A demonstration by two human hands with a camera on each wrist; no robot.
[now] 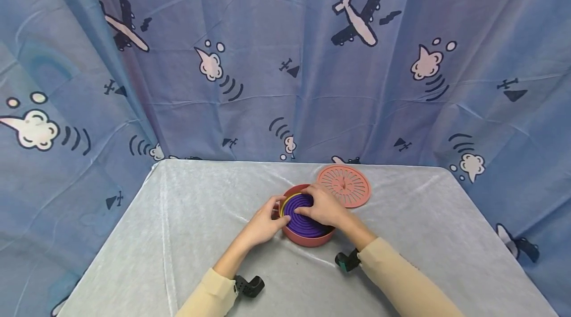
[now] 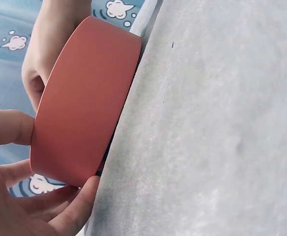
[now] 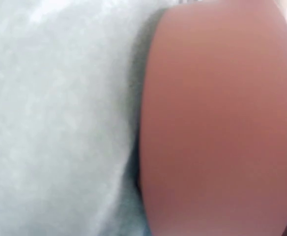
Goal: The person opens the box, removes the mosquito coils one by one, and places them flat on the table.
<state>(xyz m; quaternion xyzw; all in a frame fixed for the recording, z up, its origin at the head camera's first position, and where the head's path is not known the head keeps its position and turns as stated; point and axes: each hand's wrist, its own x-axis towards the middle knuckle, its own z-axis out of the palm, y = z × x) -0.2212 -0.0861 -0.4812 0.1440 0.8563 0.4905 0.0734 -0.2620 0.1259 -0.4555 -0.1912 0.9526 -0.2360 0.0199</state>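
Note:
A round reddish bowl (image 1: 308,242) stands on the table with a purple ringed disc (image 1: 300,222) inside and a yellow edge showing at its left. My left hand (image 1: 262,223) grips the bowl's left side; in the left wrist view the fingers of that hand (image 2: 30,196) lie around the wall of the bowl (image 2: 84,98). My right hand (image 1: 326,206) reaches over the bowl's right side, thumb and fingers curled at the purple disc. In the right wrist view the bowl's wall (image 3: 217,123) fills much of the picture and hides the fingers.
A slotted coral lid (image 1: 357,193) with a small knob lies on the table just behind and right of the bowl. The pale cloth-covered table (image 1: 214,193) ends at a blue curtain (image 1: 254,59) with printed planes. Black wrist devices (image 1: 251,286) sit on both wrists.

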